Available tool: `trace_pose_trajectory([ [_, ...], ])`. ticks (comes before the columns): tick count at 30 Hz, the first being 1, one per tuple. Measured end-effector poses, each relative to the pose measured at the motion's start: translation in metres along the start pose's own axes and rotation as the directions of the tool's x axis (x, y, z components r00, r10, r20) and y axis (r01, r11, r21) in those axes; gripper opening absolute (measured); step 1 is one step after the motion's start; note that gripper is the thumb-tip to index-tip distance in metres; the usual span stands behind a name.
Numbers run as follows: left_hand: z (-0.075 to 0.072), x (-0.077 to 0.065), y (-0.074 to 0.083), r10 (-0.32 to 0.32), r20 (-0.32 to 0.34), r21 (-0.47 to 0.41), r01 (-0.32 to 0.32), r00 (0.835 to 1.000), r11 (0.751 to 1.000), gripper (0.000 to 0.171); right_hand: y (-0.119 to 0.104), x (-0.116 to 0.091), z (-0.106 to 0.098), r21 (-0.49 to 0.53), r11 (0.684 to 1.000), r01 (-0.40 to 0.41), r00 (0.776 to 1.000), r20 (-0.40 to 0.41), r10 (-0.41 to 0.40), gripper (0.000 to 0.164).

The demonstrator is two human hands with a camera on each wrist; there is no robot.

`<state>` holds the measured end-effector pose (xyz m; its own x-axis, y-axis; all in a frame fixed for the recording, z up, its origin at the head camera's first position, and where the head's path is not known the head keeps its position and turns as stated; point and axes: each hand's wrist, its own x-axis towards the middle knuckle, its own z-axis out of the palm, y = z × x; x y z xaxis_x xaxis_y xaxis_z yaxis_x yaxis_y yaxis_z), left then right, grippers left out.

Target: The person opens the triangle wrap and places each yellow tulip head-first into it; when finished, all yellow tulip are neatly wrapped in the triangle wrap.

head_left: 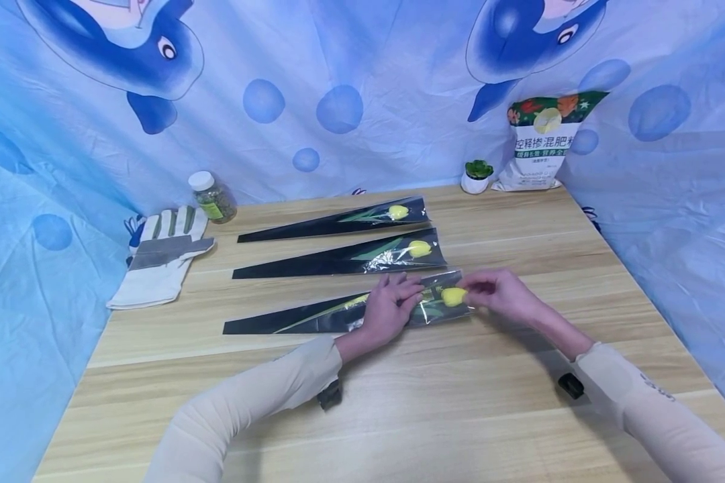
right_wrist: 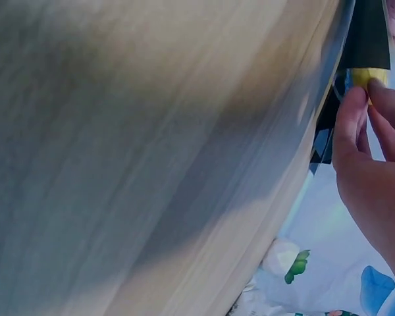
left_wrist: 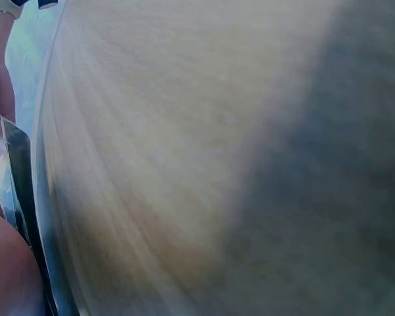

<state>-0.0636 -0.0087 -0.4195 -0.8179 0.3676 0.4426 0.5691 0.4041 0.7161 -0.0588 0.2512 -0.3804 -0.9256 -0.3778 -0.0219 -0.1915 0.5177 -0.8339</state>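
Note:
My right hand (head_left: 503, 292) pinches the yellow head of an artificial tulip (head_left: 453, 297) at the wide end of the nearest black-and-clear flower sleeve (head_left: 302, 320). In the right wrist view, thumb and forefinger close on the yellow tulip head (right_wrist: 362, 74). My left hand (head_left: 391, 310) rests on the middle of that sleeve, its fingers fairly straight and pointing right. The tulip's stem runs inside, partly behind the left hand. Two more sleeves (head_left: 278, 270) (head_left: 284, 232) lie farther back, each with a yellow tulip (head_left: 419, 249) (head_left: 398, 212) in it.
At the left lies a white-and-grey work glove (head_left: 163, 258), beside a white-capped jar (head_left: 214, 200). A small potted succulent (head_left: 476, 177) and a fertilizer bag (head_left: 538, 147) stand at the back right. A blue curtain (head_left: 338, 80) surrounds the wooden table (head_left: 435, 416).

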Motion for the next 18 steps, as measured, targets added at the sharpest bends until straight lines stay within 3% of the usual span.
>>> trace_pose_trajectory([
  [4, -0.0012, 0.0008, 0.0022, 0.012, 0.003, 0.012, -0.012, 1.000, 1.000, 0.020, 0.0009, 0.0004, 0.0019, -0.015, 1.000, 0.009, 0.999, -0.044, -0.010, 0.026],
  [9, -0.0006, 0.0012, 0.0030, 0.006, 0.010, 0.017, -0.006, 1.000, 1.000, 0.020, -0.0013, 0.0011, 0.0031, 0.017, 1.000, 0.015, 0.999, -0.042, -0.014, 0.023],
  [18, 0.0009, 0.0012, 0.0060, 0.002, 0.022, 0.032, -0.003, 1.000, 0.999, 0.019, -0.0082, 0.0008, 0.0037, 0.116, 0.990, -0.083, 0.994, 0.076, 0.074, 0.023],
])
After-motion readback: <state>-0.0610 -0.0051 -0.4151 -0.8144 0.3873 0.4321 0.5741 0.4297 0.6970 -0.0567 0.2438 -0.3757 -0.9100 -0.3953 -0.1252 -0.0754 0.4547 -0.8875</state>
